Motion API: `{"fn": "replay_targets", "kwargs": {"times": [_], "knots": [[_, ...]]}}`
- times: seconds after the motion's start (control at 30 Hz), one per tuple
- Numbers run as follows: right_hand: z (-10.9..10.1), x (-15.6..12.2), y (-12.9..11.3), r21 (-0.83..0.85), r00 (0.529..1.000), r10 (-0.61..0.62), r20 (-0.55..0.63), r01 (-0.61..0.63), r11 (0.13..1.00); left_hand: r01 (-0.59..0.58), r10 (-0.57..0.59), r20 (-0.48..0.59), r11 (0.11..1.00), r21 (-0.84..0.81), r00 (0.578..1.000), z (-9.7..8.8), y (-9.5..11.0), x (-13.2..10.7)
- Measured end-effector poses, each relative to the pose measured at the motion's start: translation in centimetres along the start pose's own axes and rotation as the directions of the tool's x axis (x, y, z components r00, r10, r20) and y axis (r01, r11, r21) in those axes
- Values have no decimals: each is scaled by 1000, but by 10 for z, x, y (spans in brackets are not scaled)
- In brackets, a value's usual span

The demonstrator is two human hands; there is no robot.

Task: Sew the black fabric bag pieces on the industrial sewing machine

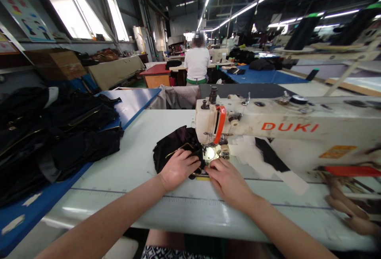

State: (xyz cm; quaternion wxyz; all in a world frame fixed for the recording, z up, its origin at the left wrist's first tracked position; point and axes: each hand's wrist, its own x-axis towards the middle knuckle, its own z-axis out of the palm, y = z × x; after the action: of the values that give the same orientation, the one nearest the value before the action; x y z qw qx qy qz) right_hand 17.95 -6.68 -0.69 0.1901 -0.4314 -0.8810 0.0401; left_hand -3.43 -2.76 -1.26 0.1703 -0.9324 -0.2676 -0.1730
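Note:
A bunched black fabric piece with a gold zipper [175, 142] lies on the sewing machine bed, left of the needle area. My left hand [180, 168] rests over its near right part, fingers bent and closed on the cloth. Close by, my right hand [228, 177] pinches the cloth's right edge just in front of the shiny needle plate [210, 153]; its fingertips are partly hidden. Above both hands stands the head of the white sewing machine [205, 120], with an orange lever [220, 124] on its front. The needle itself is too small to make out.
A pile of black zippered fabric pieces [59, 128] covers the blue table at left. White sheets [250, 156] and a black strip [270, 155] lie under the machine arm. The table edge carries a printed ruler [178, 200]. Ahead, a person in a white shirt [197, 62] sits facing away.

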Motion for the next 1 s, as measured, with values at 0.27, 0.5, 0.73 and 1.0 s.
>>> {"fn": "replay_targets", "kwargs": {"times": [0.27, 0.5, 0.73, 1.0], "knots": [[-1, 0, 5, 5, 1000, -25, -10, 26, 1000, 6, -5, 49, 1000, -11, 999, 3, -2, 4], [1, -1, 8, 43, 1000, -16, -10, 16, 999, 5, -1, 83, 999, -38, 997, 7, -1, 5], [4, -1, 13, 61, 998, 7, -58, -4, 998, 5, 0, 94, 998, -56, 996, 7, -2, 5], [9, 5, 8, -24, 999, 9, -36, -9, 1000, 4, 4, 133, 998, -63, 991, 3, -1, 8]]}}
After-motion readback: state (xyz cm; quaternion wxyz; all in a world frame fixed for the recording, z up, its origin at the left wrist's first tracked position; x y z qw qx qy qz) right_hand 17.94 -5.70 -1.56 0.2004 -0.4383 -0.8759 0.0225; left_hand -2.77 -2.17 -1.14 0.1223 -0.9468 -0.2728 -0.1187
